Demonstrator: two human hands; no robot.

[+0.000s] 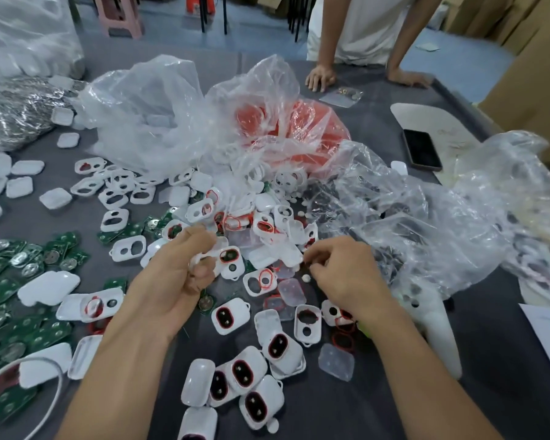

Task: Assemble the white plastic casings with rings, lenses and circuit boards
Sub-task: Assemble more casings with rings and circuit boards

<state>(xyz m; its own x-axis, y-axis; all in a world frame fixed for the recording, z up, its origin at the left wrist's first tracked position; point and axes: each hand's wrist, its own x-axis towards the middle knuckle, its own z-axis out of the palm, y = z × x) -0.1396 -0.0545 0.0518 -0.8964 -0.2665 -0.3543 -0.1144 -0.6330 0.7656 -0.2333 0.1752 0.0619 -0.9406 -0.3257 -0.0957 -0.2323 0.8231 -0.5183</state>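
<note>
Left hand (185, 265) grips a white casing (231, 260) with a red ring (228, 255) seated, above the table (489, 376). Right hand (340, 268) has its fingertips pinched near a loose lens (305, 277); cannot tell if it holds one. Risks: the tiny lens slips into the clutter, or the ring pops out.

You've got dozens of white casings (238, 308) here, way too many to count exactly. Same deal with the green circuit boards (0, 289), a whole heap. One phone (421, 149), one pink stool (118, 14), and four hands: your left hand (185, 265), your right hand (340, 271), plus another person's two hands (321, 76).
</note>
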